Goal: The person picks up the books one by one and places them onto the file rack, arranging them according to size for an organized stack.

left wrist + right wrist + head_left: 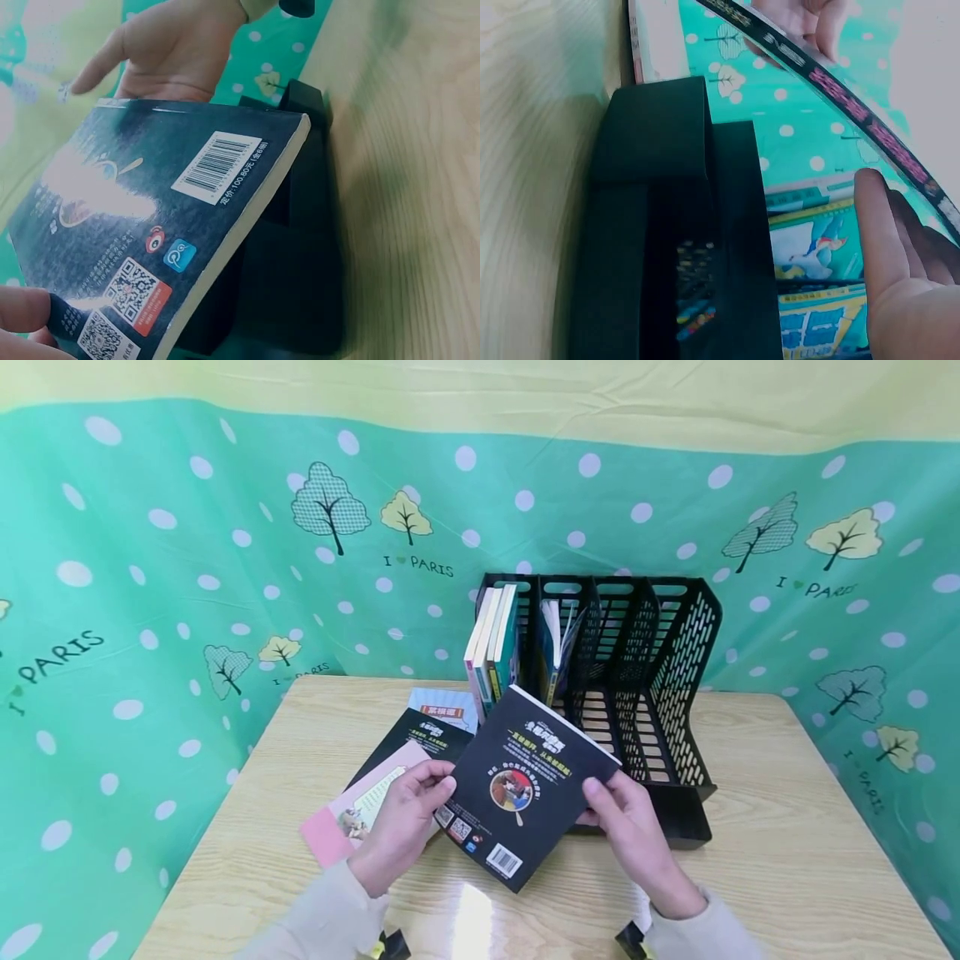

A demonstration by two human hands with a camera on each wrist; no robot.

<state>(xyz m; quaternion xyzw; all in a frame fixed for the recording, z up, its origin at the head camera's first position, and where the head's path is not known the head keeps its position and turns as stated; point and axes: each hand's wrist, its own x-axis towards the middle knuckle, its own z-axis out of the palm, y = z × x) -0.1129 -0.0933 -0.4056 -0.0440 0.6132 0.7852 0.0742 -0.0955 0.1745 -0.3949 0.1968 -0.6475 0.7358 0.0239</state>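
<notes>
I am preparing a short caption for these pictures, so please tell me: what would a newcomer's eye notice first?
Probably the black book in the centre, gripped by the left hand, with the right hand at its opposite side. Next, the black rack behind it, with upright books at its left side. Finally, the green curtain with pale dots and trees, hanging behind the table.

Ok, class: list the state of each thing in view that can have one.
Barcoded black paperback: closed, raised, back showing.
Left hand: pinching the paperback's edge.
Right hand: fingers extended, beside the paperback.
Pink book: lying on the second black book.
Second black book: partly covering the blue book.
Blue book: partly hidden.
Black magazine rack: upright, partly filled.
Racked books: standing in its two leftmost compartments.
</notes>
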